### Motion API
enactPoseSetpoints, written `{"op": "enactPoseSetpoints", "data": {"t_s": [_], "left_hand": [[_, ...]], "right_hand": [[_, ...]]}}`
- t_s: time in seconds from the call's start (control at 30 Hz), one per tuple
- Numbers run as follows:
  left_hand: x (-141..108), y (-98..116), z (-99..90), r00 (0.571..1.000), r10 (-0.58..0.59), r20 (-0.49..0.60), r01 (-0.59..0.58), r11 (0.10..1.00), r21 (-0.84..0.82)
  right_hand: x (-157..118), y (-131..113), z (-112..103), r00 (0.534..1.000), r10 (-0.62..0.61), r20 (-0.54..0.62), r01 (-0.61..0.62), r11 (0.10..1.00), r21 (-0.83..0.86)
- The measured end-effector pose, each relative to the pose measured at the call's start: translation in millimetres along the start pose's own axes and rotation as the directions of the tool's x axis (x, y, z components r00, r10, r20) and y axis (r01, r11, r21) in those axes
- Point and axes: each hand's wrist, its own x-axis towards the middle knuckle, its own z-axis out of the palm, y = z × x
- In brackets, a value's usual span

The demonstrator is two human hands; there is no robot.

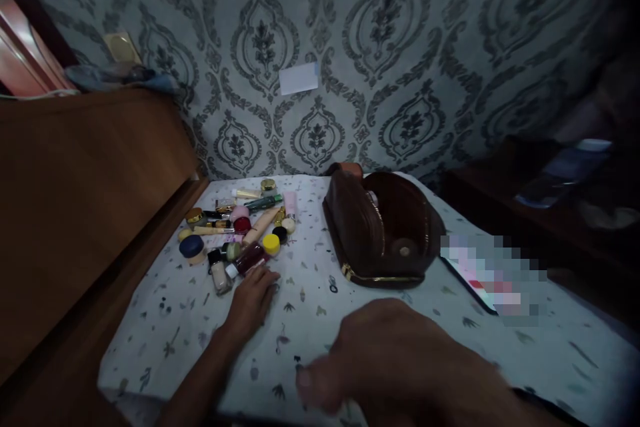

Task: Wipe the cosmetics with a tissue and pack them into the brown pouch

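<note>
My left hand [254, 300] lies at the near edge of a group of cosmetics, its fingertips by a dark red bottle with a white cap [247, 259]; whether it grips the bottle is unclear. My right hand [400, 353] is large and blurred in the foreground, thumb pointing left; its fingers are mostly hidden. Beyond it stands an open brown bag [355, 220] with a gold zipper. Around the red bottle are a beige bottle with a black cap [219, 273], a yellow-lidded jar [271, 244], a blue-lidded jar [192, 248] and several tubes.
A phone [475, 280] with a pixelated screen lies on the patterned white cloth [300, 333], right of the bag. A wooden cabinet [90, 193] borders the left side. Patterned wallpaper [320, 20] covers the wall behind. Dark furniture [500, 180] stands at the right.
</note>
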Motion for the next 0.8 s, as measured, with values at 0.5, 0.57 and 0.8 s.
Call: {"op": "enactPoseSetpoints", "data": {"t_s": [0.5, 0.57, 0.8], "left_hand": [[1.4, -2.3, 4.9, 1.000, 0.002, 0.013, -0.003, 0.999, 0.032], [1.3, -1.7, 5.0, 1.000, -0.016, -0.006, 0.016, 1.000, -0.008], [5.9, -0.8, -6.4, 0.986, -0.164, 0.017, 0.163, 0.956, -0.244]], "right_hand": [[2.2, 179.2, 125.5, 0.664, 0.737, 0.125, -0.660, 0.498, 0.563], [-4.4, 185.4, 127.0, 0.678, 0.728, 0.104, -0.653, 0.530, 0.541], [-13.3, 185.5, 125.7, 0.732, 0.663, 0.157, -0.656, 0.623, 0.426]]}}
